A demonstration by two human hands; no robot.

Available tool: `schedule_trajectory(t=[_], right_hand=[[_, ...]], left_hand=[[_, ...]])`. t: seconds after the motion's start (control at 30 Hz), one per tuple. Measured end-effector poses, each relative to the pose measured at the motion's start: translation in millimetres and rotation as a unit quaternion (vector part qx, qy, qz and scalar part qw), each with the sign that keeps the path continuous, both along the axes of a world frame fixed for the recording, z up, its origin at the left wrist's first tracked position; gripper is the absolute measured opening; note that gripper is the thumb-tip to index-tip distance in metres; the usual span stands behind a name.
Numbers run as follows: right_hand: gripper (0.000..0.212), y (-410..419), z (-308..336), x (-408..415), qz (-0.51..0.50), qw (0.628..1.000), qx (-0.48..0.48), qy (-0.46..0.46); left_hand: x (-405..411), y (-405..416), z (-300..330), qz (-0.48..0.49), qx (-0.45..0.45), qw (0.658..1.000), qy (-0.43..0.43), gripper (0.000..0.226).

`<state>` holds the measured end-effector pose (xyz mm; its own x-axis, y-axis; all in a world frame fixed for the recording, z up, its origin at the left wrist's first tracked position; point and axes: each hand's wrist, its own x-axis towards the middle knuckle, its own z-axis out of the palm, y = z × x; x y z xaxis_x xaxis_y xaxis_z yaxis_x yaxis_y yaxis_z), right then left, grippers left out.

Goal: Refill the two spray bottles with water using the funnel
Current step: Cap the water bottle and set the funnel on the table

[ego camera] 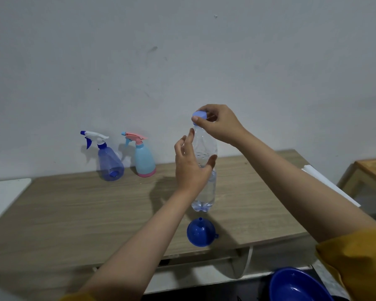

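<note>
Left hand [190, 165] wraps thumb and fingers loosely round the middle of the clear water bottle [205, 170], upright near the table's [74, 213] front edge, while the right hand [218, 124] pinches its pale blue cap [199, 115]. Toward the table's back edge stand the blue spray bottle [109, 161] and, to its right, the light-blue and pink spray bottle [144, 158]. At the front edge the blue funnel [201, 233] seems to lie wide mouth down.

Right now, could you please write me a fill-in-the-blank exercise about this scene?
1. The right hand pinches the water bottle's ____.
2. The blue funnel lies on the table with its spout pointing ____.
3. The number of spray bottles by the wall is ____.

Missing words: cap; up; two
</note>
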<state>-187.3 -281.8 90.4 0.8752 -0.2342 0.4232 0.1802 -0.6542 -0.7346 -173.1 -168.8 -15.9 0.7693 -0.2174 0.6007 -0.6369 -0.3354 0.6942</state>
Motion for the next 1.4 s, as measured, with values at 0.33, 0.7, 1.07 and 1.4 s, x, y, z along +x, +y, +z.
schedule_trajectory(t=[0.33,0.7,1.07,1.4], right_hand=[[0.066,-13.6,39.5,-12.4,0.021,0.984,-0.144,0.098],[0.026,1.7,79.1,-1.3,0.060,0.895,-0.403,0.182],[0.024,11.7,84.8,-1.3,0.054,0.853,-0.472,0.217],[0.021,7.5,80.1,4.1,0.065,0.845,-0.482,0.223]], left_hand=[[0.4,2.3,-0.5,0.001,0.025,1.000,-0.010,0.087],[-0.9,1.1,-0.5,0.009,0.016,1.000,0.010,0.085],[0.6,4.1,4.4,0.001,0.024,1.000,0.015,0.084],[3.5,-1.1,2.7,0.000,0.015,1.000,0.006,0.083]])
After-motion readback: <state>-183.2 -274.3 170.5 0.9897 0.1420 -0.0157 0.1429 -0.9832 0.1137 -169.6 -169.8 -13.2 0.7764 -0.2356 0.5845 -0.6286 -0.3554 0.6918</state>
